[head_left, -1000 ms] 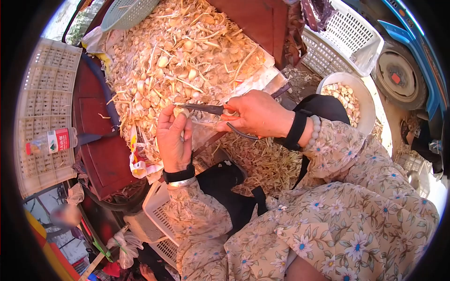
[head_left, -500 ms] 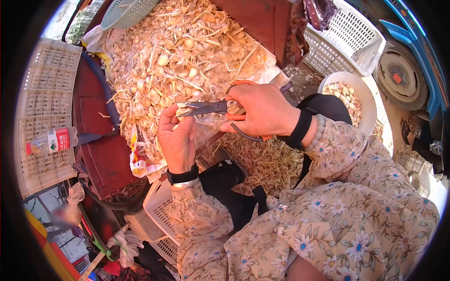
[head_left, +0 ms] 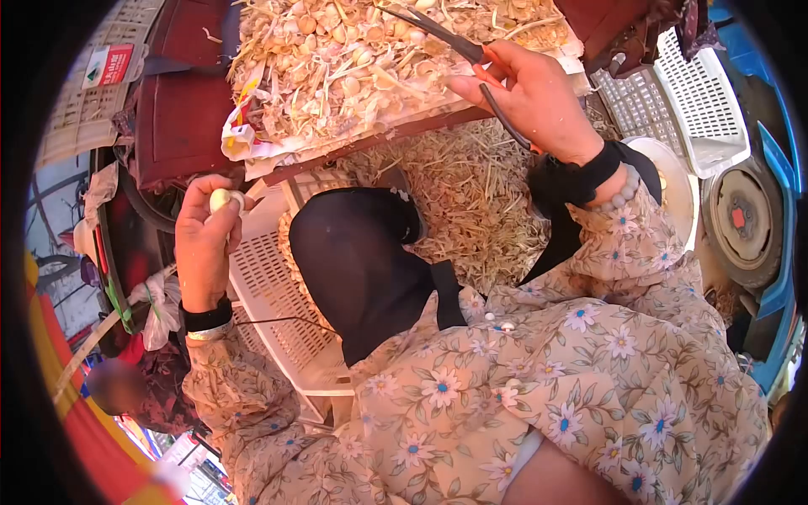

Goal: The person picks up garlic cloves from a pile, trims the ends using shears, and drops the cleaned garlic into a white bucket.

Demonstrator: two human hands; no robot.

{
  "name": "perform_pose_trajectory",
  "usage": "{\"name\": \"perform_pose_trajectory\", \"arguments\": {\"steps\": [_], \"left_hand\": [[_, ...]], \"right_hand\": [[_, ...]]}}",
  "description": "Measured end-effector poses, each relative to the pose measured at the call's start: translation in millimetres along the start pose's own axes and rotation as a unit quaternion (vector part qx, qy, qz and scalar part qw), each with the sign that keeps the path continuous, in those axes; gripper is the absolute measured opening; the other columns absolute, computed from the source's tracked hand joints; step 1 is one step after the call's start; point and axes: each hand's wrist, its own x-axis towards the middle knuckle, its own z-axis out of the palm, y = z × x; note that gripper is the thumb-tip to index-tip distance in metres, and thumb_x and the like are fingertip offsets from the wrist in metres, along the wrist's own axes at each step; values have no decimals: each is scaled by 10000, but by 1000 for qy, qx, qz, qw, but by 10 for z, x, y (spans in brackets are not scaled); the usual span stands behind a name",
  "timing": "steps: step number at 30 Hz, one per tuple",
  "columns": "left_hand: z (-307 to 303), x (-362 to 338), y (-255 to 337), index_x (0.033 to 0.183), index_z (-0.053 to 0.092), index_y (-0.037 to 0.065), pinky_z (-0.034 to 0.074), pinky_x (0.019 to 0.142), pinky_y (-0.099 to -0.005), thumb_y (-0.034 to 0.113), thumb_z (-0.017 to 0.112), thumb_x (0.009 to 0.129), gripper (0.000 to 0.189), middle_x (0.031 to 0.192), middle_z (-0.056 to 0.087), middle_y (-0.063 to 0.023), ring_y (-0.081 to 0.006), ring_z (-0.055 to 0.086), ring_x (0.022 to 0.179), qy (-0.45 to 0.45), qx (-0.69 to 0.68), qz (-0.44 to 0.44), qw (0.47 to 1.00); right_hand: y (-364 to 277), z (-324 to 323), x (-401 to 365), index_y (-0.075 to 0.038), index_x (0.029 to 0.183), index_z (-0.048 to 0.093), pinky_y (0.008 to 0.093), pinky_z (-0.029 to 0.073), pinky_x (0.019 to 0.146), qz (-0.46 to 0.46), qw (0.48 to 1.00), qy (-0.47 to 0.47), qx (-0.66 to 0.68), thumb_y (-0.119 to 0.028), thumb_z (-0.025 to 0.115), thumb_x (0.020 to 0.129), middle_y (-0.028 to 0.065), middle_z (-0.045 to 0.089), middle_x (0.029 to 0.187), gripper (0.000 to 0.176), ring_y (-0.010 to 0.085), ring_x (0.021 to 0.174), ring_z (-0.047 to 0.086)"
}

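Observation:
Between thumb and fingers, my left hand pinches pale garlic cloves, off the left front corner of the table, above a white crate. My right hand holds scissors by their orange and black handles, with the blades apart and pointing up and left over the heap. Garlic bulbs, dry stalks and loose skins make up the heap on the red table. A crumpled plastic sheet hangs at its left front corner.
Stalks cover the ground below the table. A white crate stands beside my knee. At the right are a white basin, white baskets and a wheel. Another person is at the lower left.
My left hand has moved left and down, away from the scissors, with the cloves. My right hand has moved up and right with the scissors. The view has shifted, showing less of the heap.

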Motion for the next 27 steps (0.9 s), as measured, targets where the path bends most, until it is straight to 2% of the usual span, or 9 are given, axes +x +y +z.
{"name": "perform_pose_trajectory", "arguments": {"steps": [1, 3, 6, 9, 11, 13, 15, 19, 27], "left_hand": [[-180, -115, -157, 995, 517, 47, 375, 496, -171, 59, 566, 817, 185, 900, 603, -83, -47, 480, 575, 6, 89, -55, 994], [-631, -296, -758, 1051, 540, 19, 463, 665, -222, 79, 587, 807, 256, 971, 607, -84, -104, 572, 781, -32, 358, -34, 933], [-732, -382, -1108, 1102, 544, -13, 458, 780, -257, 52, 568, 821, 289, 976, 601, -84, -125, 567, 883, 36, 451, 18, 892], [-100, -7, -632, 1131, 536, -7, 472, 774, -263, 91, 571, 844, 305, 1037, 593, -74, -133, 568, 916, 103, 150, 59, 982], [374, 355, -428, 1080, 577, -5, 481, 686, -248, 83, 603, 826, 270, 937, 611, -60, -99, 570, 780, 123, 87, 129, 980], [815, 707, -295, 1027, 609, -5, 474, 650, -238, 90, 627, 810, 237, 871, 617, -47, -91, 565, 739, 110, 123, 226, 960], [1183, 988, -174, 980, 629, -8, 464, 610, -242, 100, 660, 775, 234, 837, 619, -58, -101, 564, 684, 76, 118, 213, 967], [1637, 1211, -150, 996, 624, 8, 468, 629, -308, 116, 717, 691, 337, 793, 586, -100, -201, 575, 661, 75, 283, 296, 909], [1588, 1318, -165, 945, 613, -9, 472, 628, -286, 87, 723, 689, 295, 794, 575, -91, -181, 570, 671, 38, 265, 285, 920]], "right_hand": [[-38, -18, -12, -12, 753, 538, 264, 349, 509, 5, 1000, -4, 15, -431, 685, 745, 31, 457, 590, 444, 109, 558, 412], [-26, 20, -11, -10, 744, 532, 260, 347, 513, 2, 999, 13, 31, -435, 681, 750, 17, 460, 596, 450, 101, 565, 401], [69, 102, 55, -18, 752, 579, 285, 402, 510, -13, 997, 60, 44, -514, 659, 731, 39, 513, 577, 503, 143, 540, 494], [102, 84, 66, -31, 747, 605, 280, 427, 518, 64, 990, 21, 120, -568, 628, 734, 35, 529, 570, 538, 133, 544, 534], [153, 33, 135, -39, 722, 594, 250, 405, 517, 91, 985, 7, 148, -590, 601, 749, 3, 501, 570, 552, 87, 553, 500], [70, -16, 125, -33, 694, 583, 233, 388, 511, 130, 958, 13, 255, -598, 599, 745, 3, 509, 573, 568, 86, 548, 494], [110, -37, 155, -29, 683, 585, 226, 386, 515, 150, 957, -3, 247, -596, 599, 746, -1, 512, 573, 571, 87, 548, 495], [91, -61, 191, -37, 677, 590, 235, 371, 505, 166, 949, -14, 269, -588, 601, 748, -5, 509, 567, 555, 86, 537, 478], [160, 60, 231, -59, 550, 438, 287, 307, 469, 110, 960, -1, 259, -593, 613, 733, 2, 358, 504, 591, 119, 483, 367]]}}
